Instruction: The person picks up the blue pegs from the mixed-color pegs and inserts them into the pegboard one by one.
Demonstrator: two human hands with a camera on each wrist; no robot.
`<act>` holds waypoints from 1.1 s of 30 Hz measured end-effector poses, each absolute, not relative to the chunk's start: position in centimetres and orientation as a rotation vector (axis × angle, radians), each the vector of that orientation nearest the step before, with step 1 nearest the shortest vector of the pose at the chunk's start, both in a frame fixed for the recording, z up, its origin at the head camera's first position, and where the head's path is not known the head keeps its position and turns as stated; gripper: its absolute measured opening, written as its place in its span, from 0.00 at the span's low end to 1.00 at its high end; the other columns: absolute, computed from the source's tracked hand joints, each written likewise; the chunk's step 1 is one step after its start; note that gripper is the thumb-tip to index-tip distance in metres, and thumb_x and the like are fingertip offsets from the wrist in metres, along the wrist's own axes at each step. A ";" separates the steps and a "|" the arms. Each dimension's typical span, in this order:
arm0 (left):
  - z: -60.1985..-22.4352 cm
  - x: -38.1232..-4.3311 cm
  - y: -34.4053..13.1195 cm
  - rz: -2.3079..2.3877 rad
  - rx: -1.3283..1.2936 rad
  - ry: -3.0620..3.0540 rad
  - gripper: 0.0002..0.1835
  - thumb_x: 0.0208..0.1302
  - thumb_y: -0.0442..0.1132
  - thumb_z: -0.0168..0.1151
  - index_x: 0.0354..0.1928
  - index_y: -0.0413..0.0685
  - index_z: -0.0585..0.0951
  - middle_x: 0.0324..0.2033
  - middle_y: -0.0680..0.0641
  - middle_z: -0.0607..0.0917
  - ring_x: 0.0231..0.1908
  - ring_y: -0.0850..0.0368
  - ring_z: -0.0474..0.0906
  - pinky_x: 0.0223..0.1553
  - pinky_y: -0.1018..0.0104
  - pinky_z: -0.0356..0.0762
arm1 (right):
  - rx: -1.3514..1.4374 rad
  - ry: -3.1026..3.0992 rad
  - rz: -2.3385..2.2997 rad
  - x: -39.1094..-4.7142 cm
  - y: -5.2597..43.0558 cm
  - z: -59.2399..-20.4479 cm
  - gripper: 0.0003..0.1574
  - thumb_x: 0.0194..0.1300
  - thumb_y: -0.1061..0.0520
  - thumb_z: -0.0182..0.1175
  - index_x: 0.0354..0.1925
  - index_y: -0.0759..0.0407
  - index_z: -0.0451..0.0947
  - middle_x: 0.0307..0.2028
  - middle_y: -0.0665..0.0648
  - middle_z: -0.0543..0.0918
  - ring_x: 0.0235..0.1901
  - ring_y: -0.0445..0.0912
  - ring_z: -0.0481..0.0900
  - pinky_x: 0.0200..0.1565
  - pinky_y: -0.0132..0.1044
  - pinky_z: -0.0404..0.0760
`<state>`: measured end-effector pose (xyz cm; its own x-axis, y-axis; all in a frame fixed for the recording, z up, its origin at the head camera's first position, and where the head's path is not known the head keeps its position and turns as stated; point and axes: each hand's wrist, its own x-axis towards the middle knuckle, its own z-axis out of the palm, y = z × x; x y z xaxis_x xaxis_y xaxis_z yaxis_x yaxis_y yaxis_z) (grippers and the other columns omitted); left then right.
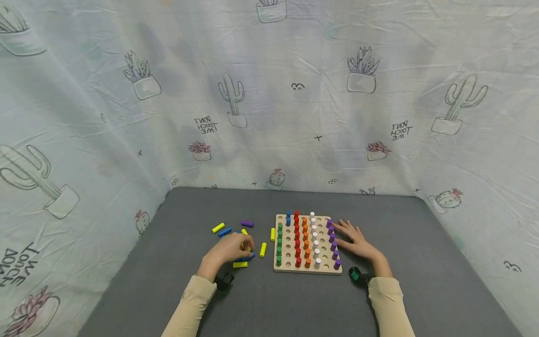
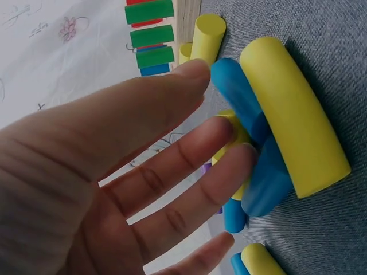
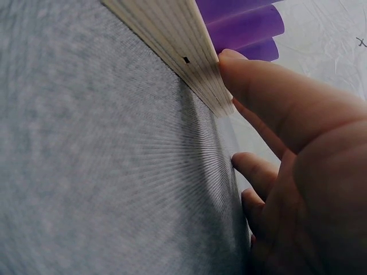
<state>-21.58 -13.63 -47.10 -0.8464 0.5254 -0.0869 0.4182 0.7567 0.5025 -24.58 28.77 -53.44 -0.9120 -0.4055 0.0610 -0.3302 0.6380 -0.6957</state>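
My left hand (image 1: 233, 247) is over a loose group of coloured pegs left of the board. In the left wrist view, its thumb tip is at the end of a blue peg (image 2: 238, 94), and two fingertips reach another blue peg (image 2: 268, 180); thumb and fingers are spread apart. A yellow peg (image 2: 295, 117) lies against them. My right hand (image 1: 358, 243) lies by the right side of the wooden pegboard (image 1: 307, 270), thumb at its edge and fingers extended. Green, red, orange, white and purple pegs (image 1: 332, 238) stand in columns, with two blue pegs (image 1: 288, 222) in another.
A purple peg (image 1: 247, 223) and a yellow peg (image 1: 218, 228) lie behind my left hand. Two more yellow pegs (image 1: 263, 250) lie between that hand and the board. The grey table (image 1: 294, 304) meets a patterned cloth (image 1: 269, 117) at the back.
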 end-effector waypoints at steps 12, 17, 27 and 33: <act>-47.4 -21.2 -13.0 0.620 0.718 2.759 0.10 0.54 0.38 0.68 0.39 0.49 0.83 0.25 0.54 0.79 0.24 0.64 0.71 0.26 0.68 0.71 | -0.626 2.745 -1.159 -24.4 28.8 -53.4 0.37 0.66 0.48 0.55 0.68 0.58 0.58 0.69 0.71 0.48 0.68 0.68 0.34 0.63 0.65 0.29; -47.3 -20.9 -12.6 0.583 0.711 2.771 0.10 0.53 0.37 0.68 0.39 0.48 0.82 0.24 0.55 0.78 0.24 0.64 0.72 0.27 0.68 0.72 | -0.619 2.752 -1.153 -24.5 28.7 -53.5 0.37 0.65 0.48 0.55 0.68 0.58 0.58 0.69 0.71 0.48 0.69 0.68 0.34 0.63 0.65 0.29; -47.5 -20.8 -12.3 0.520 0.729 2.808 0.09 0.53 0.38 0.69 0.38 0.51 0.83 0.24 0.57 0.78 0.24 0.65 0.72 0.27 0.69 0.71 | -0.618 2.751 -1.151 -24.5 28.7 -53.4 0.37 0.65 0.48 0.55 0.68 0.58 0.58 0.69 0.71 0.48 0.69 0.67 0.34 0.63 0.65 0.28; -47.4 -20.8 -12.2 0.548 0.724 2.798 0.09 0.53 0.38 0.69 0.37 0.52 0.83 0.24 0.57 0.77 0.23 0.65 0.71 0.25 0.69 0.70 | -0.618 2.751 -1.150 -24.5 28.7 -53.4 0.37 0.65 0.48 0.55 0.68 0.58 0.58 0.69 0.71 0.48 0.69 0.68 0.34 0.63 0.65 0.28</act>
<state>-20.77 -12.16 -47.41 -0.8600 0.5008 -0.0981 0.4268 0.8112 0.3997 -24.47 28.72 -53.41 -0.9133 -0.4019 0.0660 -0.3293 0.6333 -0.7003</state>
